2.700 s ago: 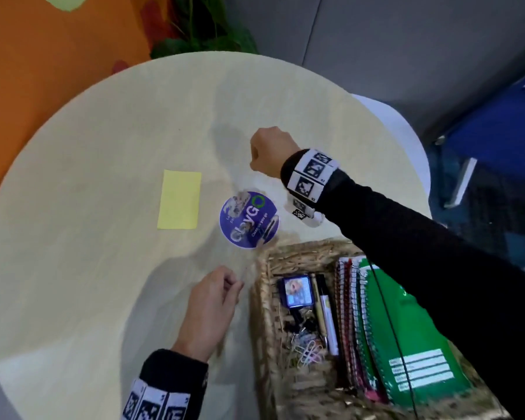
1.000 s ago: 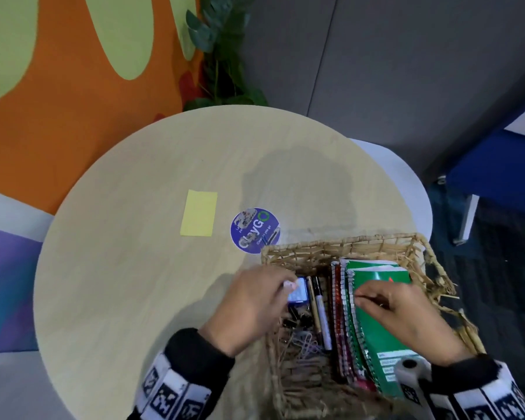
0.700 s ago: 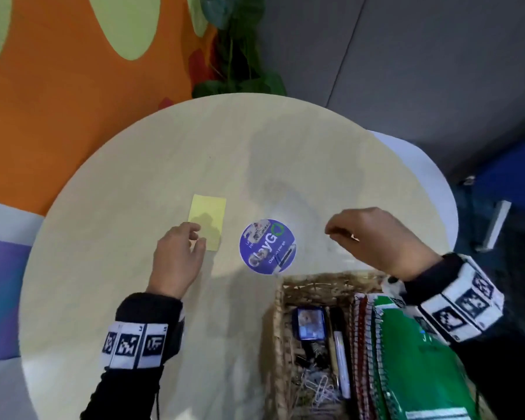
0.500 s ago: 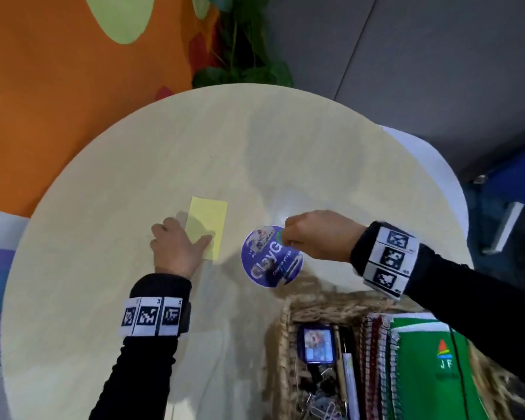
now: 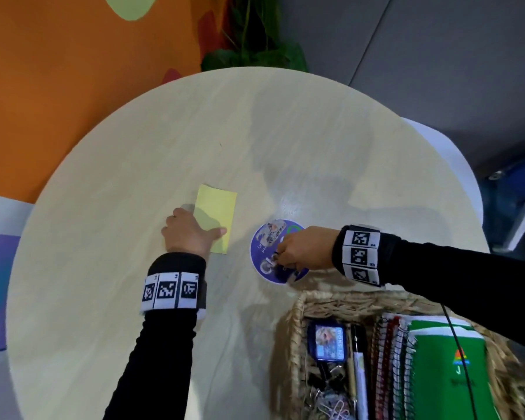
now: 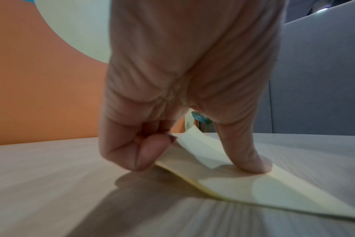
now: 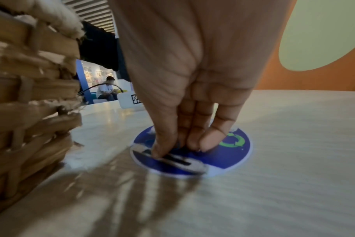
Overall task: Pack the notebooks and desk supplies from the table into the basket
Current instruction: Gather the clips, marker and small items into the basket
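Clearing the table [image 5: 134, 165] is nearly done: the basket [image 5: 340, 301] by its near edge already holds the notebooks [image 5: 437, 368]. Left on the wood are a yellow pad [image 5: 217, 209] and, on the blue sticker [image 5: 267, 237], a small dark clip [image 7: 178, 161]. The left hand [image 5: 188, 234] pinches the pad's raised edge, thumb pressing its top; better to slide fingers under before lifting. The right hand [image 5: 303, 248] pinches at the clip with thumb and fingertips; secure it first.

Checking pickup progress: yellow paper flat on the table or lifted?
Partly lifted: left hand curls one edge of the yellow paper up; the rest lies flat.
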